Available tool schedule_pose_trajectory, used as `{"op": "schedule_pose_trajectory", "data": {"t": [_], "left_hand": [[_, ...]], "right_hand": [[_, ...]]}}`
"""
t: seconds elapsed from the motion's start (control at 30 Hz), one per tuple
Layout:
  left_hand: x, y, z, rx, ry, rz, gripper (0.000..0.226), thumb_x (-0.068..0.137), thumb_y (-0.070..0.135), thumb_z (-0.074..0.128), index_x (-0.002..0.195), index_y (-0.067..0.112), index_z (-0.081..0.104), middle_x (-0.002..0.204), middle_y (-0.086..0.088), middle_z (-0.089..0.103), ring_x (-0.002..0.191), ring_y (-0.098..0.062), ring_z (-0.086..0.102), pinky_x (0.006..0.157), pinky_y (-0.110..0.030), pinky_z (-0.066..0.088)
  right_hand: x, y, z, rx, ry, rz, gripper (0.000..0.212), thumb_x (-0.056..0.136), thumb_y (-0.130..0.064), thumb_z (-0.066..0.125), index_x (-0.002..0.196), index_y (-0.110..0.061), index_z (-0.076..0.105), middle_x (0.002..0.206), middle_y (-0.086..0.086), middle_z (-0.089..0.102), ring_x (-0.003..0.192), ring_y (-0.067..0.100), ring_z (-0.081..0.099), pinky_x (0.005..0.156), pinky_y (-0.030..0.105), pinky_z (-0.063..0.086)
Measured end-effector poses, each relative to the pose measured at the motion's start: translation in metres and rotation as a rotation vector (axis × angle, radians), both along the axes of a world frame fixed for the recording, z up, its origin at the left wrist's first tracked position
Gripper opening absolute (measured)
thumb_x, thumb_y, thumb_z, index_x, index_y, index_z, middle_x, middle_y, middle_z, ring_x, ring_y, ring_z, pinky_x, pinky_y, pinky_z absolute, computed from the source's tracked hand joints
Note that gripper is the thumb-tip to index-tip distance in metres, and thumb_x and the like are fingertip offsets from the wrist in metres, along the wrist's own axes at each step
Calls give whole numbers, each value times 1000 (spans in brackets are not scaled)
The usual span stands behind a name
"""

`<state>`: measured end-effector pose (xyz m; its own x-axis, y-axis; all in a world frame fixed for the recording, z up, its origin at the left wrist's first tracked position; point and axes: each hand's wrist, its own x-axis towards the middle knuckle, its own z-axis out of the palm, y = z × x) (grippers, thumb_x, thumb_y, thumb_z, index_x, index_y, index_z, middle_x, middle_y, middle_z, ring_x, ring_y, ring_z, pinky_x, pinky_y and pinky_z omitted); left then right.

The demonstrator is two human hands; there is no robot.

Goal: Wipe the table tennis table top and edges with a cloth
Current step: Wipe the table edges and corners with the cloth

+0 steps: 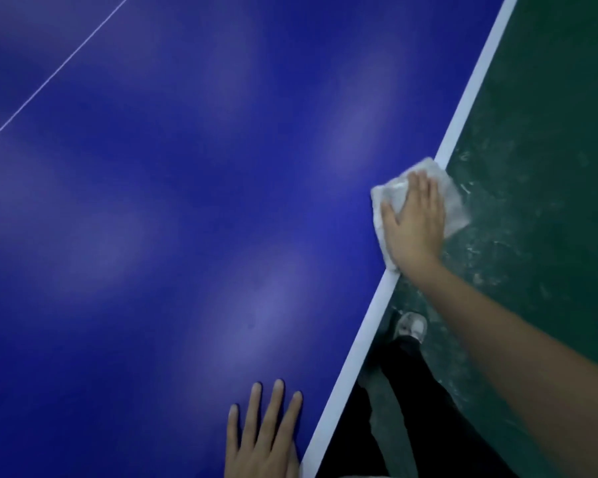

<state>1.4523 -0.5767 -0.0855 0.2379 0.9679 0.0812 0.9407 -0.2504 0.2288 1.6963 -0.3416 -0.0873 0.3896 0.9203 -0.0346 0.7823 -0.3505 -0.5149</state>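
The blue table tennis table top (173,215) fills most of the view, with a white band (366,336) along its right edge. A crumpled white cloth (392,193) lies over that edge, part of it hanging past the band. My right hand (415,222) presses flat on the cloth, fingers together. My left hand (265,432) rests flat on the blue surface near the bottom, beside the white band, fingers spread and holding nothing.
A thin white centre line (54,75) crosses the top left of the table. Beyond the edge lies a scuffed dark green floor (539,167). My black trouser leg (415,381) and a grey shoe (411,326) stand close to the table edge.
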Motion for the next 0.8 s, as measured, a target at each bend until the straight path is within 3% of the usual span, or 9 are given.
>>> {"op": "schedule_pose_trajectory", "data": {"t": [0.07, 0.13, 0.2, 0.33, 0.43, 0.47, 0.53, 0.73, 0.8], "left_hand": [[12, 22, 2, -43, -15, -97, 70, 69, 20, 38, 138, 29, 33, 157, 8, 10, 144, -9, 5, 112, -36, 13], [23, 50, 7, -93, -41, -148, 62, 74, 21, 39, 135, 19, 42, 148, 1, 34, 143, -8, 8, 109, -36, 14], [36, 83, 12, -136, -44, -176, 55, 81, 22, 37, 134, 14, 49, 140, -6, 46, 141, -12, 20, 108, -37, 16], [62, 157, 19, -153, 38, -197, 51, 88, 22, 30, 133, 5, 49, 140, -11, 46, 131, -27, 41, 110, -47, 25], [86, 207, 19, -180, 48, -184, 55, 91, 25, 21, 140, 7, 39, 147, -9, 35, 137, -24, 29, 111, -47, 21], [94, 221, 17, -186, 39, -169, 56, 93, 27, 16, 144, 9, 31, 151, -7, 27, 141, -19, 18, 114, -43, 13], [113, 246, 11, -190, 22, -115, 52, 98, 27, 16, 148, 14, 16, 156, -2, 12, 143, -12, -1, 116, -37, -2], [173, 302, 8, -155, -160, 215, 50, 99, 18, 29, 148, 13, 21, 157, -1, 13, 144, -13, 4, 116, -33, -5], [180, 312, 6, -132, -200, 349, 49, 99, 16, 29, 147, 11, 22, 156, -2, 15, 144, -13, 5, 117, -34, -3]], "right_hand": [[-13, -30, 1, 103, 322, -157, 65, 98, -29, 43, 151, -13, 9, 159, 3, 2, 144, 11, 3, 116, 23, 8], [-36, -60, 2, 165, 600, -276, 68, 96, -15, 48, 151, -13, 8, 159, 3, 6, 143, 8, 9, 114, 19, 10], [-58, -90, 0, 140, 766, -355, 68, 94, -10, 51, 150, -12, 12, 156, 4, 18, 140, 9, 20, 113, 22, 16], [-75, -117, -4, 30, 1007, -502, 54, 94, -11, 52, 143, -13, 28, 141, 8, 43, 128, 17, 42, 103, 26, 31], [-52, -82, -5, 62, 1040, -528, 41, 95, -14, 50, 134, -15, 36, 130, 7, 52, 112, 13, 52, 85, 14, 38], [-40, -64, -6, 88, 1033, -521, 40, 96, -15, 49, 134, -15, 37, 130, 6, 52, 109, 10, 53, 84, 10, 39], [-9, -23, -6, 118, 1012, -482, 43, 97, -19, 47, 138, -16, 34, 131, 2, 50, 112, 9, 51, 91, 15, 40], [78, 99, -1, 119, 1028, -495, 39, 98, -28, 44, 135, -20, 37, 112, -5, 50, 101, 12, 51, 84, 22, 35], [78, 101, 0, 137, 1013, -502, 42, 97, -26, 46, 137, -18, 36, 114, -5, 50, 105, 14, 52, 79, 15, 38]]}}
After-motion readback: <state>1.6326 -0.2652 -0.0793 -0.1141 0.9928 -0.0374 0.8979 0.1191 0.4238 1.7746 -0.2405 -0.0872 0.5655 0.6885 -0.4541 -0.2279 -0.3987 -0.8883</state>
